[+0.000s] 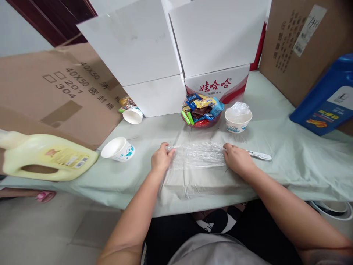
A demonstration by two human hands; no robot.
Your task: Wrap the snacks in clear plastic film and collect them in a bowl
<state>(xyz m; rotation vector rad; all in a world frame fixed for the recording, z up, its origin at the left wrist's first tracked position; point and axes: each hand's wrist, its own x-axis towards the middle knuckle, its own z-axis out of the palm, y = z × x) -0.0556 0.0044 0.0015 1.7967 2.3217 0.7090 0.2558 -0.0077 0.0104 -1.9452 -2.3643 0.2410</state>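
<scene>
Pale green cloth covers the surface (154, 130); it is wrinkled, and a forearm dragging it could shift whatever stands there. White carton (217, 44) behind, yellow jug (91, 156) to one side, blue bottle (317, 110) to the other: all well apart from the fingers, rated low risk. Clear film (197, 154) is spread near the front edge, between the left hand (160, 159) and the right hand (239, 157). Grip, both sides: closed, thumb and fingers pinching one end of the film each; from where I stand, I cannot tell how tightly. The sheet is thin and creased. In my judgement, uneven pulling could split it, and slack would let it cling to itself or to the cloth. Just beyond it sits a bowl (213, 123) heaped with wrapped snacks; a forward knock could send the top packets over the rim. One paper cup (236, 127) beside the bowl, with crumpled plastic at its mouth, looks light enough to topple if brushed. Smallest item: a slim white tool (260, 156), partly hidden by the right hand. Contact cannot be confirmed; any sharp edge could snag the film.
</scene>
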